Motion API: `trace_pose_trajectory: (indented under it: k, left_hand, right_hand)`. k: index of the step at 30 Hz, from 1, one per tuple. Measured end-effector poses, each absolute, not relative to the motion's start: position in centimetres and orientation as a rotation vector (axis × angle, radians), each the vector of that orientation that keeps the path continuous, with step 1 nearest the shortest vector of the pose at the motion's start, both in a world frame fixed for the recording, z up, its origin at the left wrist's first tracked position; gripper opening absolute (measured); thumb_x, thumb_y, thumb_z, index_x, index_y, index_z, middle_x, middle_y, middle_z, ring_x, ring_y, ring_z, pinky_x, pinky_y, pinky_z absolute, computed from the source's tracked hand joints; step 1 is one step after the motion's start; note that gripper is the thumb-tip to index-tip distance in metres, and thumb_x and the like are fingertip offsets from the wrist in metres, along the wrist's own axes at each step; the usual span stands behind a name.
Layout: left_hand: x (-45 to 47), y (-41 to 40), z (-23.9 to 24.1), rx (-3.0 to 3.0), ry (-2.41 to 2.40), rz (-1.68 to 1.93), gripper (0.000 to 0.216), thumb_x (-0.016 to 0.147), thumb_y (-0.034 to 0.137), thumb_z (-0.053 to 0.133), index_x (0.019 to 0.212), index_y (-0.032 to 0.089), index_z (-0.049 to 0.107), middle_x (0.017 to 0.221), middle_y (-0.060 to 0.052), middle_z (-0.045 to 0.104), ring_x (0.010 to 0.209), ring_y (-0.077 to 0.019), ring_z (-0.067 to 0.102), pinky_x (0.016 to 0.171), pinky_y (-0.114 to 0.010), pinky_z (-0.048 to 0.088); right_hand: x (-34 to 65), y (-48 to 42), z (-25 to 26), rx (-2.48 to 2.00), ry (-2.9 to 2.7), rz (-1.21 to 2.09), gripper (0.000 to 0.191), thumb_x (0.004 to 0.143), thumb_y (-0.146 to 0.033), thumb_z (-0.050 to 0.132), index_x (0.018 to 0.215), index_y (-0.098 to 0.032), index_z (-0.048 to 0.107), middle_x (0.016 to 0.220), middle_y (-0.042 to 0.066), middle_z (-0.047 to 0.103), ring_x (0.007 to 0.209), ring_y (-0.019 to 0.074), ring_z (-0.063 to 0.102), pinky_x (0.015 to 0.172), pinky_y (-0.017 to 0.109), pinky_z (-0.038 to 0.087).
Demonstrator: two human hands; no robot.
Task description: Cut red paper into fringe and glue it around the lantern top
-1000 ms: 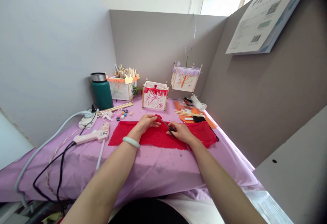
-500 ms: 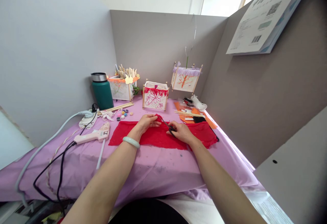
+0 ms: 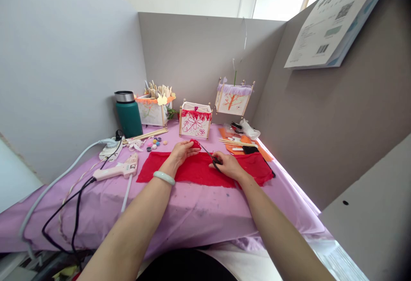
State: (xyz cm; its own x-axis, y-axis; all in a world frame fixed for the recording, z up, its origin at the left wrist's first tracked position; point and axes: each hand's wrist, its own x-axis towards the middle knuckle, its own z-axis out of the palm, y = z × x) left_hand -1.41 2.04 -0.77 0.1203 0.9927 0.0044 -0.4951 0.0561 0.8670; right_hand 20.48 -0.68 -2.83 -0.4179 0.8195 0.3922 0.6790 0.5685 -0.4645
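Between the thumb and fingers of my left hand (image 3: 183, 152) is a small bunched piece of red fabric (image 3: 195, 144). My right hand (image 3: 227, 165) grips black-handled scissors (image 3: 215, 161), whose blades point up and left, their tips close by the small red piece. Whether the blades touch it I cannot tell. Under both hands a long strip of red fabric (image 3: 205, 174) lies flat across the table. Just behind stands a square lantern (image 3: 194, 125) of white panels with a red fringe and drawn flowers.
A pink glue gun (image 3: 117, 171) with cables lies at the left, below a green bottle (image 3: 128, 118). Behind are a stick-filled box (image 3: 154, 112) and a hanging purple-fringed lantern (image 3: 233, 99). Orange sheets (image 3: 248, 139) with sticks lie at the right. Grey partitions (image 3: 205, 45) enclose the table.
My left hand has shifted slightly left and up with the small red piece, away from the scissors. My right hand and the scissors stay in nearly the same place.
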Motion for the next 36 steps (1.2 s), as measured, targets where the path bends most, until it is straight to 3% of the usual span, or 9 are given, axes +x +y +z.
trace_pose_trajectory:
  k: [36]
  left_hand:
    - [-1.33, 2.08, -1.01, 0.908, 0.774, 1.234, 0.001, 0.076, 0.009, 0.058, 0.077, 0.009, 0.058, 0.069, -0.01, 0.066, 0.064, -0.0217, 0.067, 0.06, -0.03, 0.054]
  right_hand:
    - [20.33, -1.01, -2.56, -1.187, -2.246, 0.333, 0.032, 0.072, -0.043, 0.063, 0.094, -0.02, 0.057, 0.066, -0.003, 0.057, 0.055, 0.0096, 0.047, 0.053, 0.019, 0.03]
